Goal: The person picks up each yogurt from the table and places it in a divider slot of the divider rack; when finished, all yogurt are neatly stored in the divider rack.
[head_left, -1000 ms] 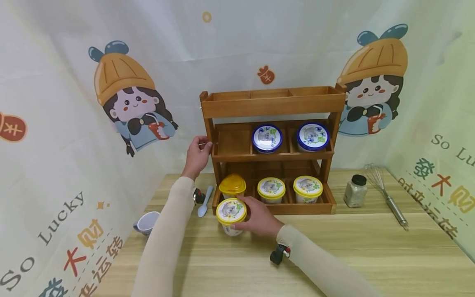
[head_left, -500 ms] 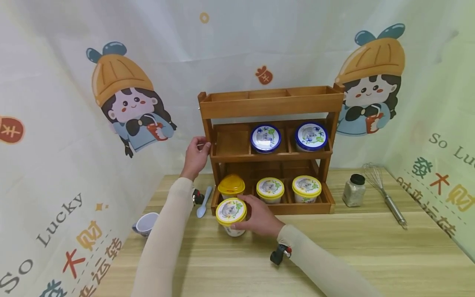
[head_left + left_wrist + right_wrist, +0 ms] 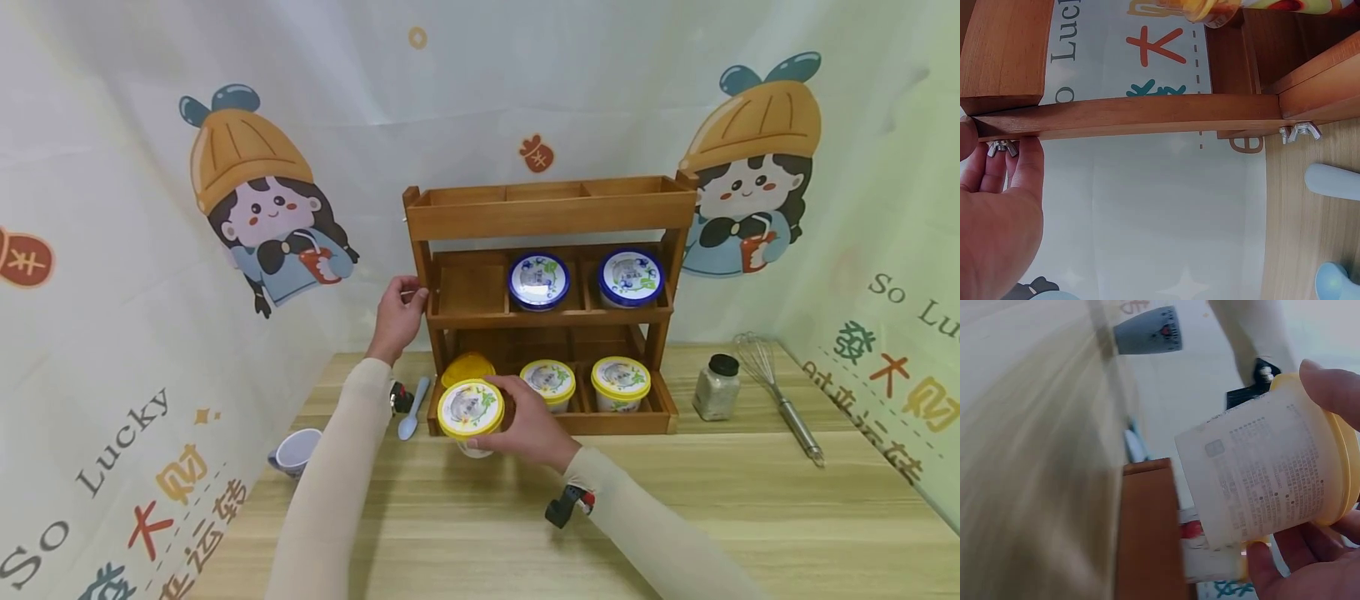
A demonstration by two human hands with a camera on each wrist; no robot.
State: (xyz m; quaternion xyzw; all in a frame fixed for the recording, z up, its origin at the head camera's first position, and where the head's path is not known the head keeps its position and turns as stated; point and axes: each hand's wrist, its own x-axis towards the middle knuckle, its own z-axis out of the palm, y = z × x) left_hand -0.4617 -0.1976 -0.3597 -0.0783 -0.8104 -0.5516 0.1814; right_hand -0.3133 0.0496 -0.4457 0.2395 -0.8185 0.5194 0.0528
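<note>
My right hand (image 3: 536,429) grips a white yogurt tub with a yellow lid (image 3: 471,408). In the right wrist view the tub (image 3: 1260,469) is tilted and clear of the table, thumb on one side of the lid, fingers on the other. It overlaps the orange-yellow domed-lid cup (image 3: 465,367) in the rack's bottom left compartment. My left hand (image 3: 397,317) holds the left side of the wooden rack (image 3: 555,218); in the left wrist view its fingers (image 3: 1027,165) curl at the side strip (image 3: 1147,117) around a wing nut (image 3: 1002,147).
Two yellow-lidded tubs (image 3: 621,381) fill the other bottom compartments; two blue-lidded tubs (image 3: 538,281) sit on the middle tier. A spoon (image 3: 412,410) and a cup (image 3: 296,452) lie left. A black-capped jar (image 3: 717,387) and a whisk (image 3: 783,400) are at right.
My right hand has lifted the yellow-lidded yogurt tub off the table and moved it slightly toward the rack. My left hand stays in place on the rack.
</note>
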